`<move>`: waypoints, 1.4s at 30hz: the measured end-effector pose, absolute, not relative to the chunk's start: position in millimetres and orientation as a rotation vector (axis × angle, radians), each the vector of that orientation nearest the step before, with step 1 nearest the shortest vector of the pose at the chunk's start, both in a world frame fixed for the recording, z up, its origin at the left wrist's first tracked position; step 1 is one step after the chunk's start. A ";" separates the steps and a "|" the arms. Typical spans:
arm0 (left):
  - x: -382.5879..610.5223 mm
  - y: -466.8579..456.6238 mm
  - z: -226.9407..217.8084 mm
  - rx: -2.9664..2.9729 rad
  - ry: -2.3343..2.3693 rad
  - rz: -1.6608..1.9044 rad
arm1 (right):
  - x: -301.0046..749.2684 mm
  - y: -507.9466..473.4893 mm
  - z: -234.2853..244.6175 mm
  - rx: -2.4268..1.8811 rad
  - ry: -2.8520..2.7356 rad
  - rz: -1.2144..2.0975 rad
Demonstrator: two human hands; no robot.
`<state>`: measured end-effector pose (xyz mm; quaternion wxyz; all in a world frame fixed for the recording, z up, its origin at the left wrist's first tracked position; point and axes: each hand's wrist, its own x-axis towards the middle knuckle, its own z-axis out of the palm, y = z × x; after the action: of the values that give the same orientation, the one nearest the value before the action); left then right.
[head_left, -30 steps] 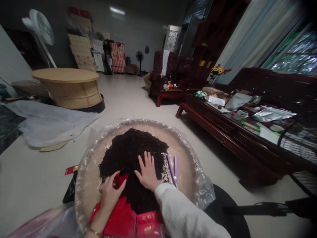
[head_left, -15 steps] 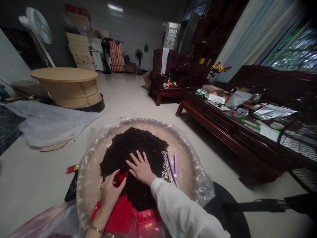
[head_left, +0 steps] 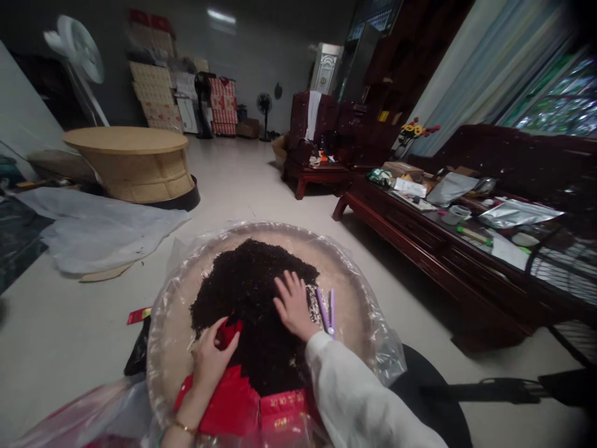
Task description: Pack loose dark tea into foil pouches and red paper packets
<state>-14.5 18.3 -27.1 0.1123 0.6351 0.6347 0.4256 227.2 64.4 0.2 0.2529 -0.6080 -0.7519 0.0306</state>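
My left hand [head_left: 213, 353] is closed on a small red packet [head_left: 229, 333], its mouth facing the heap of dark loose leaves, perhaps tea [head_left: 252, 274]. Fingers spread, my right hand [head_left: 295, 306] rests over the right side of that heap and holds nothing. The heap lies in a wide round tray lined with clear plastic [head_left: 349, 274]. Purple-handled scissors [head_left: 326, 311] lie just right of my right hand, partly hidden by the sleeve. Below my left hand are several flat red packets [head_left: 228, 404], beside a stack of red packets with gold print [head_left: 282, 410].
A dark wooden low table [head_left: 410, 242] with pouches and papers stands at the right. A round wood-topped stand [head_left: 125, 140] and a plastic sheet [head_left: 107, 227] are at the left. A fan's dark round base [head_left: 429, 398] sits close at the lower right.
My right hand has moved right across the dark leaves, away from the red packet toward the scissors. My left hand keeps its hold on the packet. The view has shifted slightly.
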 end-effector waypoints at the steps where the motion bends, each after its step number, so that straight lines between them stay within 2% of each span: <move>1: -14.5 18.2 -27.1 1.863 1.862 1.246 | 241.0 67.2 -5.5 -1.768 -1.933 0.122; 4: -14.9 18.2 -27.8 1.851 1.865 1.251 | 274.8 68.8 -25.2 -1.945 -1.831 0.279; 9: -17.0 19.7 -29.2 1.789 1.909 1.285 | 272.9 49.4 -40.7 -1.875 -1.927 0.321; 16: -17.8 19.9 -26.4 1.726 1.962 1.324 | 225.4 37.8 -14.6 -1.500 -2.002 0.276; 19: -18.3 19.7 -25.2 1.727 1.970 1.348 | 227.0 40.6 -7.0 -1.601 -1.918 0.266; 24: -18.6 19.4 -24.4 1.715 1.978 1.346 | 237.4 33.4 -18.9 -1.789 -1.781 0.497; 28: -17.8 19.0 -21.9 1.690 1.983 1.353 | 224.1 28.6 -22.4 -1.582 -1.775 0.525; 33: -17.7 18.3 -21.3 1.667 1.990 1.365 | 196.9 39.9 -3.5 -1.353 -1.775 0.584; 36: -18.0 18.1 -23.7 1.671 1.989 1.365 | 193.4 45.1 4.8 -1.322 -1.797 0.501; 42: -18.2 19.0 -25.7 1.676 1.978 1.375 | 193.5 40.2 0.3 -1.439 -2.259 0.053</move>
<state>-18.2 19.0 -25.7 0.1034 0.5681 0.6703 0.4661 193.5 40.2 0.3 0.2293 -0.5228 -0.8208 0.0193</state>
